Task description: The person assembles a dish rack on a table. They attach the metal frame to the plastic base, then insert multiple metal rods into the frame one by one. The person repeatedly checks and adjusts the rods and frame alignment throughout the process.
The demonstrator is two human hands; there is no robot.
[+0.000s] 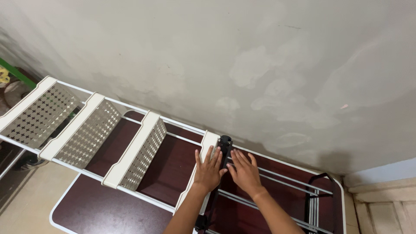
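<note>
Head view. We look down on a white metal rack standing against a stained grey wall. The rack carries perforated white panels set at a slant, one after another, from upper left toward the centre; we count three full panels and a fourth white panel at the centre. Beneath the rack lies a dark reddish-brown board with a white rim.

The left hand lies flat, fingers spread and extended, palm down on the fourth white panel. It grips nothing. The right hand is likewise flat and open, fingers extended, resting on the thin grey rails just right of a black bracket. The bracket stands between the two hands, which lie just beside each other; the left fingertips appear to touch the bracket, though we cannot tell for certain.

At lower right a black frame crosses the rails. A green bar shows at far left, and pale floor tiles at far right.
</note>
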